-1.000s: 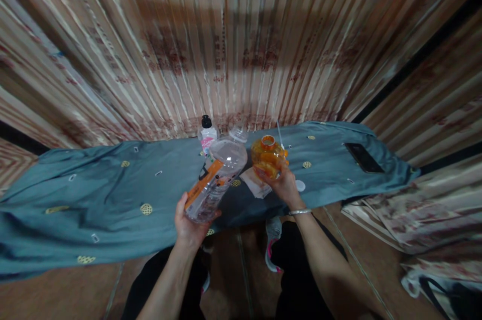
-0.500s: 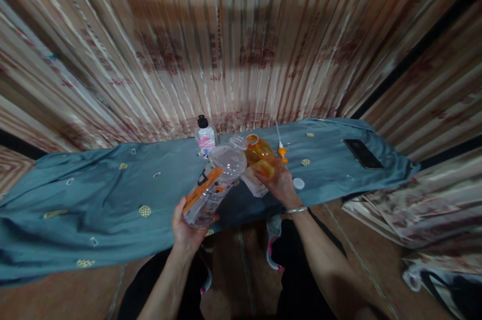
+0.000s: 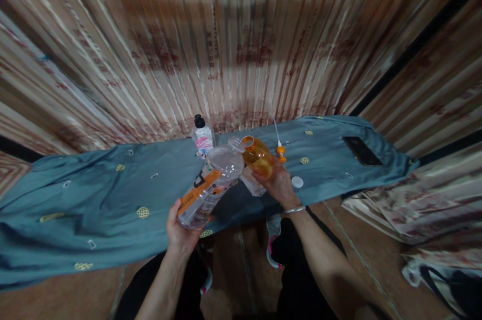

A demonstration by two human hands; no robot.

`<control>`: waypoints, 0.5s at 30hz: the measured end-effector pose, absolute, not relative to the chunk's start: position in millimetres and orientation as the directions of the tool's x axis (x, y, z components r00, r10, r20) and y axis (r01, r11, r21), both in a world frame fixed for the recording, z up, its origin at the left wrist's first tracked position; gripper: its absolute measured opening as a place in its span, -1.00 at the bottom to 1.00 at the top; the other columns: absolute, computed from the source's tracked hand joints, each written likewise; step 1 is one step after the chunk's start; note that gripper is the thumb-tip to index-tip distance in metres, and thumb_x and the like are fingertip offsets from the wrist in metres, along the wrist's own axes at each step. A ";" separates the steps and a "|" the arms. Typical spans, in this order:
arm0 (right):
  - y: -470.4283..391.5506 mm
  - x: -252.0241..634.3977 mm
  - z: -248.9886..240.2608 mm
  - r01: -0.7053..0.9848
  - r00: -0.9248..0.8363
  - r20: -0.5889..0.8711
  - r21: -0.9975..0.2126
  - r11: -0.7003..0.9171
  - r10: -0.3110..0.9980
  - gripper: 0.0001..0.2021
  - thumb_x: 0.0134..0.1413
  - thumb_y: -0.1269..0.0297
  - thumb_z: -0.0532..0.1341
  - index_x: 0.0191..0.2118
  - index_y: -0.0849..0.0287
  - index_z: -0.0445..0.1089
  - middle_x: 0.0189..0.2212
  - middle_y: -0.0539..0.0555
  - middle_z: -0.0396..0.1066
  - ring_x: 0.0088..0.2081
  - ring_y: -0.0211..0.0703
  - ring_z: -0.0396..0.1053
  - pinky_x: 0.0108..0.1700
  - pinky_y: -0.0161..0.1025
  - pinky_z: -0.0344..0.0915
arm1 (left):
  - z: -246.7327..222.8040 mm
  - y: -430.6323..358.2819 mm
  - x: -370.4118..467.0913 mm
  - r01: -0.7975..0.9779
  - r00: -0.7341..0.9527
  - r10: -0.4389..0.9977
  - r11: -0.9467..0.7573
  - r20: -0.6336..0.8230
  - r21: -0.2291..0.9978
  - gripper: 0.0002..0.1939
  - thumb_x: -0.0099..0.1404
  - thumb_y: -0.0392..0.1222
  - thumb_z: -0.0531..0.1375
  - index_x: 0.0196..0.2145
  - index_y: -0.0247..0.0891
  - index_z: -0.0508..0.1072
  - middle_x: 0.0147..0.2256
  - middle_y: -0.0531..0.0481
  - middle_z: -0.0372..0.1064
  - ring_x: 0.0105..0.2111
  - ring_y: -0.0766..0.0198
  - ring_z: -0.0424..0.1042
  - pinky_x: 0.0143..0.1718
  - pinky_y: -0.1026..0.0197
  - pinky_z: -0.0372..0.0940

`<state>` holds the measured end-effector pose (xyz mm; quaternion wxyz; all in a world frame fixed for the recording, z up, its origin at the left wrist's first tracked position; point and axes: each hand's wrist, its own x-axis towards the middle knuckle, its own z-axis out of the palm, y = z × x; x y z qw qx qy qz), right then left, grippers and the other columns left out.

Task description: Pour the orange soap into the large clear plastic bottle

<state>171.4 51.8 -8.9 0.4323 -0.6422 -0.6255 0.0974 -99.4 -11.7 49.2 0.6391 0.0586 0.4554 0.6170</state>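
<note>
Gripping the clear bottle point(image 3: 213, 179) near its base with the left hand point(image 3: 181, 236), below and left of centre, with long axis slanted up and right. Clasping the amber bottle point(image 3: 259, 157) around its side with the right hand point(image 3: 279, 183), just right of centre, tipped mouth up and left. Mouth beside mouth near mid-frame; cannot tell touching from just apart. Beyond, left of centre: black-capped bottle point(image 3: 204, 144), upright.
</note>
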 end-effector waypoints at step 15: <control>50.2 166.4 -18.8 0.720 0.232 0.414 -0.681 0.131 0.880 -0.24 0.04 -0.17 0.39 0.23 0.25 0.35 0.03 0.37 0.58 0.05 0.31 0.56 0.09 0.22 0.50 | 44.9 -7.8 -112.5 -0.720 -0.171 0.905 0.155 -0.389 0.677 -0.68 0.13 -0.03 0.34 -0.27 -0.34 0.66 -0.40 -0.22 0.66 -0.52 -0.08 0.61 -0.67 -0.01 0.50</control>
